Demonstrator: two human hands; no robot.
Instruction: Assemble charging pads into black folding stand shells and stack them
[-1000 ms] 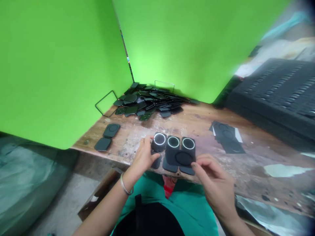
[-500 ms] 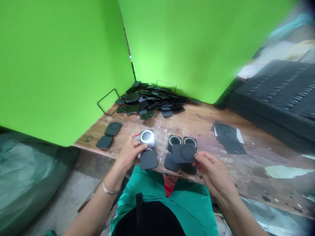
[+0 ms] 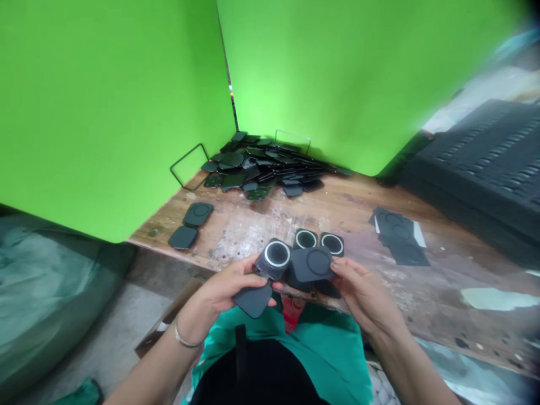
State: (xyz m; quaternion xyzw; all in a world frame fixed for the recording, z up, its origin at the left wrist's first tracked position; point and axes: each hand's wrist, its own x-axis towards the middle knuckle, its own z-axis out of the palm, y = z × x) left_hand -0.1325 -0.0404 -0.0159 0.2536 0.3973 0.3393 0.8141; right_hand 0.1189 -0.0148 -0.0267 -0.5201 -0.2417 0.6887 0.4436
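Note:
A folding charger (image 3: 276, 256), dark with a white ring on one panel and a plain second panel, is gripped in my left hand (image 3: 228, 288) by its hinge, tilted at the table's front edge. My right hand (image 3: 358, 281) pinches the right end of a thin dark grey cover sheet (image 3: 304, 264) with a ring outline. This sheet overlaps two more folding chargers, a left one (image 3: 305, 238) and a right one (image 3: 333, 243), and hides much of them. Both lie unfolded with their white rings showing.
Stacked dark sheets (image 3: 399, 236) lie to the right. Several black panels (image 3: 261, 163) form a pile at the back. Another unfolded charger (image 3: 198, 214) lies left. A black vented case (image 3: 476, 163) stands at right. Green boards (image 3: 118, 112) wall the wooden table (image 3: 240, 230).
My left hand has lifted its charger off the table and brought it right and nearer, tilting it beside the sheet. The bright glare on its ring panel is gone. My right hand keeps the sheet.

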